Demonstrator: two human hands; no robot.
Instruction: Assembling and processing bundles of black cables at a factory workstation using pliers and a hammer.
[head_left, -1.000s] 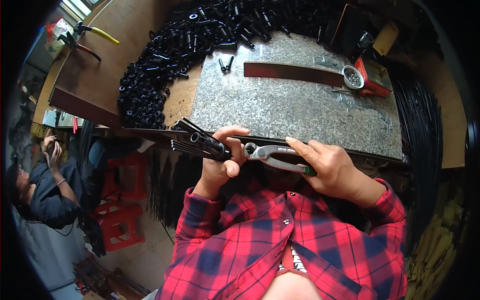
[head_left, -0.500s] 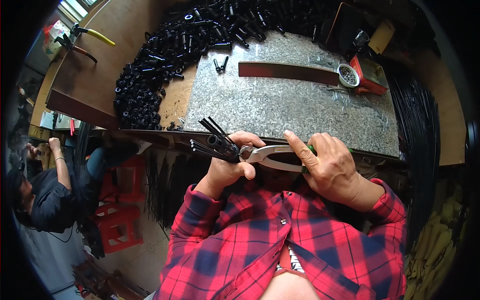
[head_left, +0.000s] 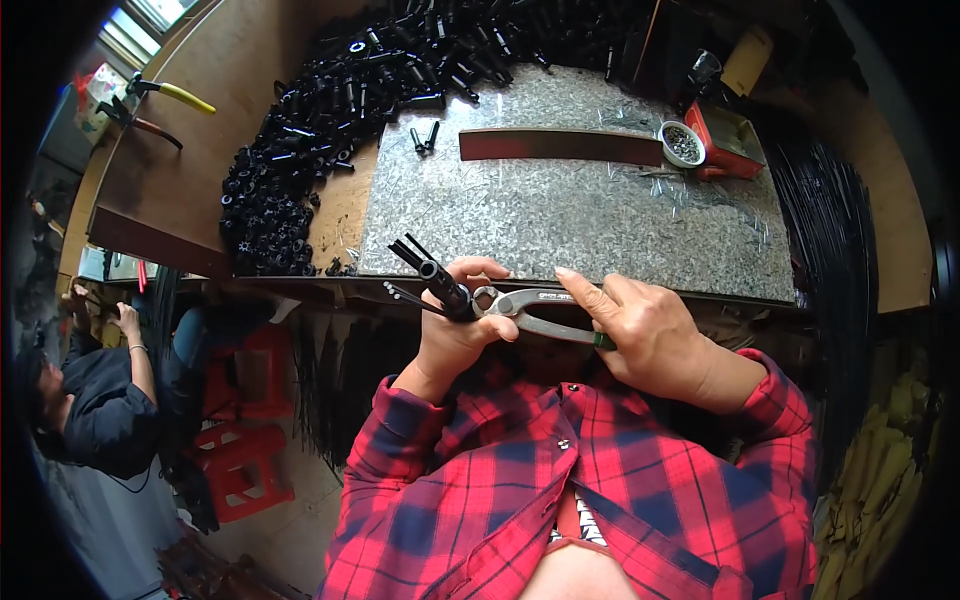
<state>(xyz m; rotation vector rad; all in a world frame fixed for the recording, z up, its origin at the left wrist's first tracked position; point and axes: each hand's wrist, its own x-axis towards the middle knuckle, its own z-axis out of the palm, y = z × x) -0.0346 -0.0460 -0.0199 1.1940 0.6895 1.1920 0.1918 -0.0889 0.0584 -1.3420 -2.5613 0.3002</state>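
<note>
In my left hand (head_left: 440,352) is a black tubular hub (head_left: 448,290) with several thin black rods (head_left: 407,251) sticking out toward the upper left. My left thumb lies below the jaws of steel pincers (head_left: 530,304), which meet the hub's lower right side. Around the green-gripped handles of the pincers my right hand (head_left: 655,338) is closed, its index finger stretched along the upper handle. Both hands are just in front of the bench edge. What the jaws bite on is too small to make out.
A grey stone slab (head_left: 560,220) bears a dark flat strip (head_left: 560,147), two small black tubes (head_left: 425,138) and a white bowl of small metal parts (head_left: 682,145). Black parts (head_left: 400,70) pile up behind. Pliers (head_left: 175,97) lie left; a co-worker (head_left: 110,390) sits beyond red stools (head_left: 240,470).
The hub has tipped more upright in my left hand, and its rods have turned with it. My right fingers have shifted on the pincers' handles. The whole view has moved slightly.
</note>
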